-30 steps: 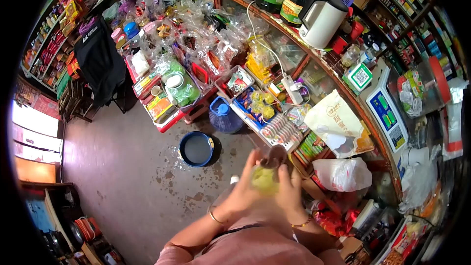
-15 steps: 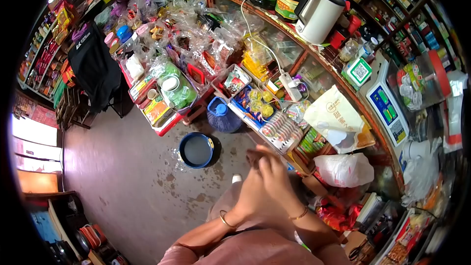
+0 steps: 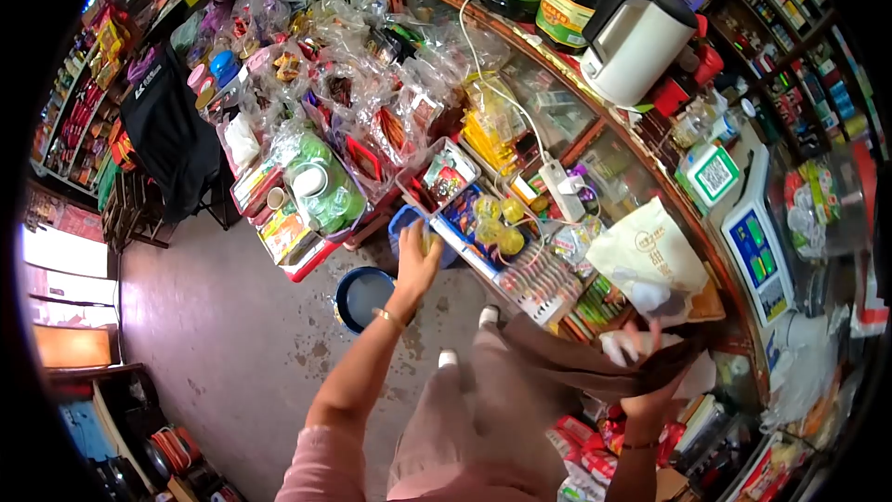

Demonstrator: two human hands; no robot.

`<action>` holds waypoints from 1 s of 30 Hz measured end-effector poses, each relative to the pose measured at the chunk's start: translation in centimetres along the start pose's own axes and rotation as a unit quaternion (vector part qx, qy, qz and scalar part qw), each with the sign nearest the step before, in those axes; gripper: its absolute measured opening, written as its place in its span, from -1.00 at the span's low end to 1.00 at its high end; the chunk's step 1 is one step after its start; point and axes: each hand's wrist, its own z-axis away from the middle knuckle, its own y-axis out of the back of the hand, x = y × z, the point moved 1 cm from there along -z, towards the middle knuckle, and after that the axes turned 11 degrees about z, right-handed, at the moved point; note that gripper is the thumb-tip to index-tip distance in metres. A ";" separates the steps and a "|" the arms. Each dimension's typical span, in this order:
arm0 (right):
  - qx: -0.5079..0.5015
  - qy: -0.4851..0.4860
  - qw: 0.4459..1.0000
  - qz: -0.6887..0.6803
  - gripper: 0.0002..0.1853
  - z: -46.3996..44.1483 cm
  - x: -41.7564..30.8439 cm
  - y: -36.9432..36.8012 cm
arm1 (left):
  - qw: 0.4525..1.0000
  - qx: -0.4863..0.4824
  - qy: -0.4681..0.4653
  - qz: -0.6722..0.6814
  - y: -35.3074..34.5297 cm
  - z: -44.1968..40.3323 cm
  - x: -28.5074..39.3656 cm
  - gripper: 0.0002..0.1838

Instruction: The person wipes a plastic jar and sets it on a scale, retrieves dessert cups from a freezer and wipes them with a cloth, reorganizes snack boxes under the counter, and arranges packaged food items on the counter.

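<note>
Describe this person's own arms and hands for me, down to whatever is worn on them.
Both hands are bare, with no gloves. The left hand has a thin, gold-coloured bangle at its wrist, and a dusty-pink sleeve covers the upper arm, leaving the forearm bare. The right hand has a narrow, dark reddish band at its wrist; its sleeve is out of view.

I'm seeing a pink top [image 3: 321,465], brown trousers [image 3: 465,418] and white shoes [image 3: 448,357] toward six o'clock. A golden bangle [image 3: 388,319] is showing at seven, a thin bracelet [image 3: 639,446] at five.
</note>
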 end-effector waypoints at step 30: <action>0.068 -0.210 0.966 0.137 -0.68 -15.4 1.8 7.4 | 0.877 -0.310 -0.043 -0.365 -22.8 -5.6 -9.4 -0.41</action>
